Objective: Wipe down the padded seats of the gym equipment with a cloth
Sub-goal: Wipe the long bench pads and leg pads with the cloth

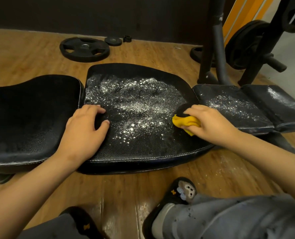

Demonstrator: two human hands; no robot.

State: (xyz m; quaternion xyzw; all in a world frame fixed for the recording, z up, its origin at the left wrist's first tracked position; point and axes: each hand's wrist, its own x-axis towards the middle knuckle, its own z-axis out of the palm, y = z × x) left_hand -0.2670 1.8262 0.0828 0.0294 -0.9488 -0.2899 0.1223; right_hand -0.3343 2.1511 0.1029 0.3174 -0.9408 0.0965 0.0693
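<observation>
the person is down low beside a long black bench, and the job looks only partly done. the right hand [212, 123] is closed tight around a bunched yellow cloth [182, 122] and presses it down at the right edge of the middle pad [143, 144]. the left hand [84, 128] holds nothing. its fingers are spread and a bit bent, and it rests on the left side of that same pad, maybe to keep it steady. the left pad [31, 109] looks dark and mostly free of white stuff, so i think it is already wiped. the middle pad has shiny white specks [134, 94], like foam or spray, over most of its top. only a small dark patch by the cloth looks rubbed clean. the next pad [229, 104] to the right and the last pad [277, 100] have white specks too. so a lot is left: most of the middle pad, then both right pads. a few white bits lie on the wooden floor [220, 169] near the bench.
</observation>
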